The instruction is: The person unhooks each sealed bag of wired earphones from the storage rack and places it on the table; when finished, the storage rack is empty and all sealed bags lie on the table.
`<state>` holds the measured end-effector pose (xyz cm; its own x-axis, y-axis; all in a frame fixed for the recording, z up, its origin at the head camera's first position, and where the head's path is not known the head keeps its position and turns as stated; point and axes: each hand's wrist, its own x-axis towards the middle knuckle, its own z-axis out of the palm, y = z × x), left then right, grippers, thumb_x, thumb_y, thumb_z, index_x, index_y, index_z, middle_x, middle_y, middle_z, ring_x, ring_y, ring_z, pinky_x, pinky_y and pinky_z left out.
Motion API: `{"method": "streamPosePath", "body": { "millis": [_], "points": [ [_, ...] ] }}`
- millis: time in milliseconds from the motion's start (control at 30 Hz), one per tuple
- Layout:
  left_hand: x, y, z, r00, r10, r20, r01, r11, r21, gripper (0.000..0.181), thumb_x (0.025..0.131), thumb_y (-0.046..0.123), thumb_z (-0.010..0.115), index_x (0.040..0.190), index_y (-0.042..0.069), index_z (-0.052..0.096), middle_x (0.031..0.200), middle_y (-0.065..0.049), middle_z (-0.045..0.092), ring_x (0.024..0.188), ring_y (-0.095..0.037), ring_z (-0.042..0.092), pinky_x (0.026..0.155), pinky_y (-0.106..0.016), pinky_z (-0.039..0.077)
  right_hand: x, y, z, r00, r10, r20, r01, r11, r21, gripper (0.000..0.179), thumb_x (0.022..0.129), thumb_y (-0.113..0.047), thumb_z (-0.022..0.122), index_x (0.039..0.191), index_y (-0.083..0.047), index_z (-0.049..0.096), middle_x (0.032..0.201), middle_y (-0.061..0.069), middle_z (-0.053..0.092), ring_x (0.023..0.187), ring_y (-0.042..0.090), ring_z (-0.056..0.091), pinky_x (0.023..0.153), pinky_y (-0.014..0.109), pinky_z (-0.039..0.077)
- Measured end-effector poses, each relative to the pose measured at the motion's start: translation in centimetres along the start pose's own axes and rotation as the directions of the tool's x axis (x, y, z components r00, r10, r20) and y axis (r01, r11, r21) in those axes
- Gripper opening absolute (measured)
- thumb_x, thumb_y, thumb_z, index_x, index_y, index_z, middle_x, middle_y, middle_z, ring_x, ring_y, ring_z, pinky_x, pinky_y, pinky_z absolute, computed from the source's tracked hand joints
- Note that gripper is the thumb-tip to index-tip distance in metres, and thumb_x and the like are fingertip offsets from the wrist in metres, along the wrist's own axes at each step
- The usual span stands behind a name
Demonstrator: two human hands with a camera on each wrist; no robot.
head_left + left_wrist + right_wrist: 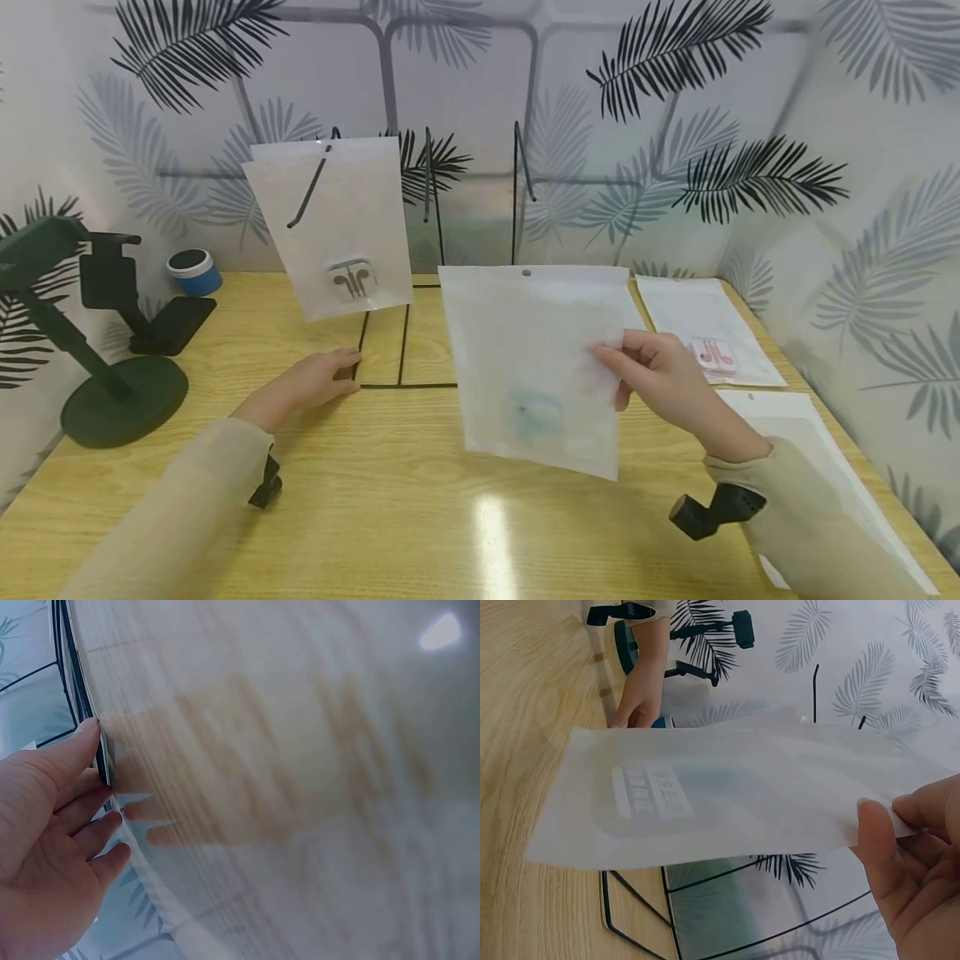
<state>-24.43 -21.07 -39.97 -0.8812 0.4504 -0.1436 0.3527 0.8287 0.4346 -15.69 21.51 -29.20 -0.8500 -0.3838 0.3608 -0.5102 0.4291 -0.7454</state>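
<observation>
My right hand (656, 379) pinches the right edge of a white translucent pouch (532, 350) between thumb and fingers, holding it upright above the table. A blurred teal shape shows through its lower part, and a printed label (652, 793) appears in the right wrist view. A black wire display rack (401, 386) stands on the table. My left hand (311, 382) is low at the rack's left front corner, thumb and fingertips around the base wire (103, 761). White pouches (330, 225) hang from the rack's left hook, the front one containing earphones (352, 281) in a case.
Two more hooks (427, 175) project to the right of the hung pouches. At right lie a pouch with pink earphones (712, 356) and another white pouch (780, 408) partly under my sleeve. A dark green stand (123, 400), a black phone holder (176, 325) and a blue jar (195, 273) occupy the left.
</observation>
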Motion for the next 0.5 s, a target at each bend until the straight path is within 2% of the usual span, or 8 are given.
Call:
{"method": "streamPosePath", "body": {
  "millis": [100,167,300,500],
  "points": [
    [0.0,0.0,0.0,1.000,0.000,0.000,0.000,1.000,0.001,0.057,0.093,0.018,0.056,0.139,-0.007,0.033,0.142,-0.029,0.026,0.129,-0.045,0.024,0.104,-0.054,0.023,-1.1,0.8,-1.0,0.999,0.021,0.033,-0.021,1.000,0.006,0.029,0.091,0.000,0.055,0.063,-0.006,0.052,0.047,0.000,0.056,0.038,0.015,0.048,0.031,0.026,0.026],
    [0.0,0.1,0.0,1.000,0.002,-0.002,-0.002,1.000,0.002,0.057,0.093,0.018,0.056,0.138,-0.008,0.033,0.142,-0.029,0.026,0.128,-0.045,0.025,0.104,-0.054,0.023,-1.8,1.5,-1.8,0.997,0.039,0.070,-0.042,0.999,0.030,0.026,0.092,-0.002,0.054,0.067,-0.007,0.056,0.047,-0.001,0.056,0.040,0.015,0.050,0.034,0.026,0.030],
    [0.0,0.2,-0.1,1.000,0.005,-0.006,-0.005,1.000,0.007,0.056,0.093,0.018,0.056,0.138,-0.009,0.034,0.141,-0.030,0.027,0.128,-0.045,0.026,0.104,-0.054,0.024,-3.1,2.4,-3.4,0.988,0.059,0.146,-0.068,0.996,0.062,0.028,0.093,-0.001,0.052,0.066,-0.007,0.053,0.047,0.000,0.056,0.043,0.018,0.052,0.038,0.028,0.035],
    [0.0,0.1,-0.1,1.000,0.007,-0.008,-0.007,1.000,0.009,0.056,0.093,0.018,0.057,0.138,-0.008,0.034,0.141,-0.029,0.027,0.128,-0.045,0.026,0.104,-0.054,0.024,-5.1,4.0,-5.2,0.976,0.109,0.187,-0.128,0.988,0.092,0.031,0.094,0.000,0.050,0.063,-0.007,0.045,0.046,0.002,0.055,0.044,0.020,0.054,0.042,0.030,0.039]
  ]
}}
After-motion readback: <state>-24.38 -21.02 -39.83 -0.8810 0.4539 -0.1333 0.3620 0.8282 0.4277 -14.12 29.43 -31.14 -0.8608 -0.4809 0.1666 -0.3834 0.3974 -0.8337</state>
